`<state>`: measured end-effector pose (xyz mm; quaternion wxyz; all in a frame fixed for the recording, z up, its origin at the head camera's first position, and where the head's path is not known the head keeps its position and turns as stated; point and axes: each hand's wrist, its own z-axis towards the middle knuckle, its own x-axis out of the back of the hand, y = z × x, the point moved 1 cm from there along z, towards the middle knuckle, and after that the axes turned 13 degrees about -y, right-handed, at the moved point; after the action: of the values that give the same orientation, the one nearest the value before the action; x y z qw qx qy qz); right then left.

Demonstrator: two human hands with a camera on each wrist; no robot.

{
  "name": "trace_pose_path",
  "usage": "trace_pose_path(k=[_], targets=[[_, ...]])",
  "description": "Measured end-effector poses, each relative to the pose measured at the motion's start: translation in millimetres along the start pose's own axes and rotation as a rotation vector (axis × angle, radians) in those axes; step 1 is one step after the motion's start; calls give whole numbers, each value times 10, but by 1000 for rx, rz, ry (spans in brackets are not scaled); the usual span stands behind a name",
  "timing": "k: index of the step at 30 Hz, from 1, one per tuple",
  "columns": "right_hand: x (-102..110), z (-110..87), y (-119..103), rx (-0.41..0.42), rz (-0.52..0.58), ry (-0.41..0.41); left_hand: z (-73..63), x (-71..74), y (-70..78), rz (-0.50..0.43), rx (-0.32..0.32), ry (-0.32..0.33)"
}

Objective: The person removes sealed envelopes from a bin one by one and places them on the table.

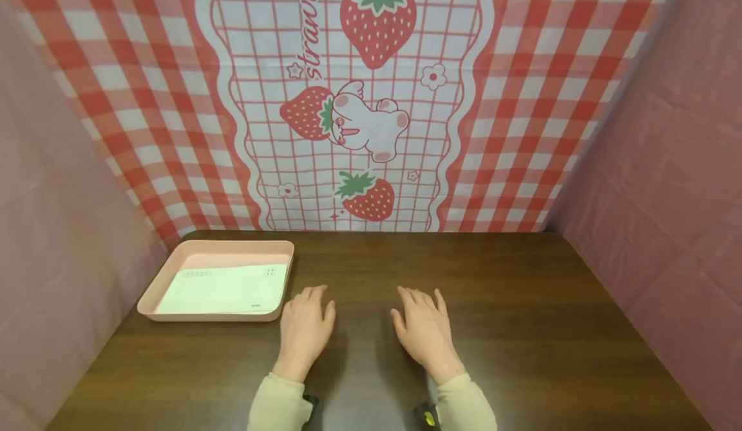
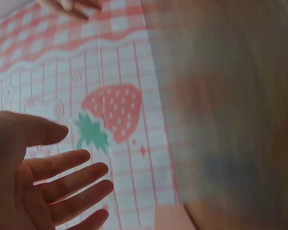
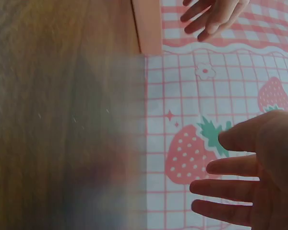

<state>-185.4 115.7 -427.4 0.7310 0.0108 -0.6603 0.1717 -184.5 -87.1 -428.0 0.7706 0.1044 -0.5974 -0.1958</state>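
Note:
In the head view my left hand [image 1: 304, 329] hovers over the dark wooden table, just right of a shallow pink tray [image 1: 214, 317]. Pale envelopes [image 1: 223, 289] with small printed marks lie in that tray. Across a gap, my right hand [image 1: 426, 331] is held at about the same height over the table. Both wrist views show fingers spread loosely, with nothing between them: the left hand [image 2: 53, 177] in its own view, the right hand [image 3: 249, 177] in its own. Whether the stack holds one envelope or more beneath the top is hard to tell.
A red-checked cloth [image 1: 539, 96] with strawberries hangs behind the table [image 1: 522, 328]. Pink curtains [image 1: 666, 180] close off both sides. The tray stands at the table's back left, close to the left curtain.

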Motion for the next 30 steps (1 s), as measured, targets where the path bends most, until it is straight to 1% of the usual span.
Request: trace_pose_path(k=[3,5,7,10,14,17,21,24,27,30], targets=[[-28,34,-68,17,-3,49,24,104,-177,-17,60,55],[-53,74,-124,28,-11,74,40,189,-306,-36,107,73],[-85,115,-194,42,-19,88,47,280,-442,-53,161,76],[-131,183,-337,69,-34,99,52,429,-675,-67,268,90],[-186,288,-567,110,-23,105,70,620,-999,-91,411,150],[-248,347,-725,115,-7,103,76,711,-1218,-108,499,177],[-347,364,-938,109,10,106,41,783,-1517,-141,595,173],[-402,363,-1111,119,41,109,10,839,-1747,-222,648,156],[-435,366,-1271,141,73,88,-5,885,-1958,-334,706,98],[-482,385,-1406,161,123,35,-13,918,-2138,-427,777,19]])
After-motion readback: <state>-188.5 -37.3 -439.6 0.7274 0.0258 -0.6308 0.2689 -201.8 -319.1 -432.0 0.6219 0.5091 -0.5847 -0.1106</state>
